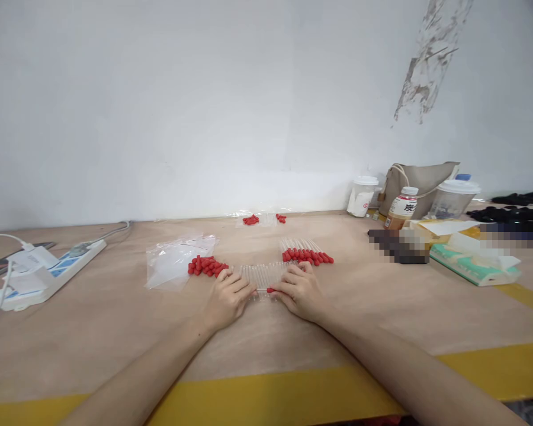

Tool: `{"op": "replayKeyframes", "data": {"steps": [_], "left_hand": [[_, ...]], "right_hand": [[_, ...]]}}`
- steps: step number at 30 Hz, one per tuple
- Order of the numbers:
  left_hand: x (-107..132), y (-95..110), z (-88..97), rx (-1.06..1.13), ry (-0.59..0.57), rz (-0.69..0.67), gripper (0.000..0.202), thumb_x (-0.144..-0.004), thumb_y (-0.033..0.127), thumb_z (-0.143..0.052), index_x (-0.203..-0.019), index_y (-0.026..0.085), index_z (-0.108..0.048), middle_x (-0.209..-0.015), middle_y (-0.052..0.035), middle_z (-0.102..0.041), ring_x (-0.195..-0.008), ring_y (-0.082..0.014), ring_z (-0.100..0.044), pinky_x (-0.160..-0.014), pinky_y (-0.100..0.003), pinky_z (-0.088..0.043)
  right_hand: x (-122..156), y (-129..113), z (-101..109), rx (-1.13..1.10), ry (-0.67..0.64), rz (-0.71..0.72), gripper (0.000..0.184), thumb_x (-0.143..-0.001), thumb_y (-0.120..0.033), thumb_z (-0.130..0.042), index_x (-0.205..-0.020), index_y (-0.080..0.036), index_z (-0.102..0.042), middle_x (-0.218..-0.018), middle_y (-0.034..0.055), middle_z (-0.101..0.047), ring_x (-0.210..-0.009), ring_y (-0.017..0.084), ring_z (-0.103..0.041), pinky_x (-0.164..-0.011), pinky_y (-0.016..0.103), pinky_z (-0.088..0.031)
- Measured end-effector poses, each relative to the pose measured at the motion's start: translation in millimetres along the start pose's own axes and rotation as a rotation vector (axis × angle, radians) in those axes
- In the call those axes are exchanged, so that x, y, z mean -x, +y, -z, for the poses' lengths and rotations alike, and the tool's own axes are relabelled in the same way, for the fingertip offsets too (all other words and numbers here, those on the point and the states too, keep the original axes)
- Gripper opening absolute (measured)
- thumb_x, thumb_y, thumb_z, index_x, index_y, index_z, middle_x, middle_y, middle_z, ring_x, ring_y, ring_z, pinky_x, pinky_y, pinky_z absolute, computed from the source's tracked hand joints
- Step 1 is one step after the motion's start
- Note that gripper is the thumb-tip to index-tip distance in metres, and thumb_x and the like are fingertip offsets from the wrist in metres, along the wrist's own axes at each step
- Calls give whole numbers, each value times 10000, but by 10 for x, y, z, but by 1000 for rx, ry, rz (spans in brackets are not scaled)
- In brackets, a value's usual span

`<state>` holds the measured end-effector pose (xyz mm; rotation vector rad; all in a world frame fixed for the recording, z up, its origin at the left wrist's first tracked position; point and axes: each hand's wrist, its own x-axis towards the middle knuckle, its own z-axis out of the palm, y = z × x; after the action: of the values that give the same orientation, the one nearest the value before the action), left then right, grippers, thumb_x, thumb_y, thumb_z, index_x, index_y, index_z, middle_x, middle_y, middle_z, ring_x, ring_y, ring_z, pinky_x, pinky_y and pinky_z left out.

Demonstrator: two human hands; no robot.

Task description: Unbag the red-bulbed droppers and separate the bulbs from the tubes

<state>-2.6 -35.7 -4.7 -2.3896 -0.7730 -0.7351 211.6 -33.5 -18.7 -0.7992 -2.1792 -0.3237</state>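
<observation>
A thin clear tube [262, 290] lies level between my hands. My left hand [231, 296] is closed on its left end, fingers bent. My right hand [302, 293] pinches the red cap [270, 290] at the tube's right end. Just beyond them, a row of clear tubes [260, 274] lies side by side, partly hidden by my fingers. By my left hand sits a pile of loose red caps [207, 266]. Behind my right hand, several tubes with red ends [308, 254] lie together, red ends toward me.
Clear plastic bags [173, 263] lie at the left; small bags with red pieces [251, 220] rest by the wall. A power strip [57, 275] stands far left. On the right are a tissue pack [475, 263], a bottle [402, 207], a cup [362, 196] and a handbag [420, 177].
</observation>
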Motion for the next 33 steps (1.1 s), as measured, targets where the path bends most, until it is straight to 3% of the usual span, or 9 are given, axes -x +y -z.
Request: {"op": "replayKeyframes", "data": {"steps": [7, 14, 17, 19, 21, 24, 28, 33], "left_hand": [[51, 19, 60, 81, 24, -14, 195, -848, 147, -402, -813, 154, -593, -588, -5, -542, -607, -124, -433, -669, -312, -303], [76, 35, 46, 53, 20, -32, 193, -843, 143, -405, -817, 161, -594, -577, -7, -530, -599, -129, -428, -631, -304, -320], [125, -35, 57, 63, 15, 8, 201, -848, 159, -397, -812, 168, -595, -602, -14, -533, -602, -129, -449, -611, -286, -347], [161, -126, 66, 64, 52, 135, 204, -854, 178, -389, -822, 170, -590, -657, -26, -541, -632, -132, -475, -604, -263, -375], [183, -219, 66, 68, 89, 313, 212, -861, 190, -370, -861, 170, -580, -729, -37, -537, -675, -134, -499, -611, -246, -402], [183, -295, 37, 55, 42, 483, 251, -859, 182, -332, -986, 170, -548, -793, -44, -497, -705, -143, -503, -620, -248, -427], [163, -290, -32, 28, -28, 506, 298, -845, 154, -311, -1071, 170, -504, -803, -45, -458, -712, -148, -495, -636, -256, -434], [128, -273, -74, -6, -4, 534, 191, -858, 197, -341, -819, 175, -526, -772, -34, -487, -698, -147, -508, -612, -249, -410]], "right_hand": [[-28, 8, 81, 7, -88, 62, 222, -826, -334, -489, -734, -199, -639, -617, 6, -574, -713, 131, -430, -776, 353, -205], [-29, -59, 128, -134, -130, 13, 187, -817, -277, -502, -708, -212, -640, -610, -8, -587, -743, 130, -449, -820, 372, -184], [-17, 42, 199, -136, -142, -21, 161, -801, -273, -519, -702, -218, -634, -635, -10, -602, -762, 136, -465, -814, 370, -204], [-10, 208, 281, -124, -121, -108, 159, -791, -270, -523, -690, -214, -633, -666, 2, -615, -787, 149, -483, -805, 363, -232], [-4, 413, 366, -133, -41, -299, 165, -788, -273, -516, -701, -207, -640, -719, 19, -625, -781, 152, -503, -786, 337, -285], [10, 650, 435, -212, -61, -522, 181, -766, -286, -503, -758, -197, -661, -739, 30, -608, -667, 131, -519, -659, 263, -371], [39, 712, 409, -171, -165, -728, 191, -707, -223, -492, -772, -176, -665, -742, 32, -603, -624, 123, -528, -593, 228, -388], [56, 682, 376, -127, -193, -925, 131, -630, -181, -524, -741, -156, -588, -633, 2, -595, -570, 112, -525, -513, 200, -364]]}}
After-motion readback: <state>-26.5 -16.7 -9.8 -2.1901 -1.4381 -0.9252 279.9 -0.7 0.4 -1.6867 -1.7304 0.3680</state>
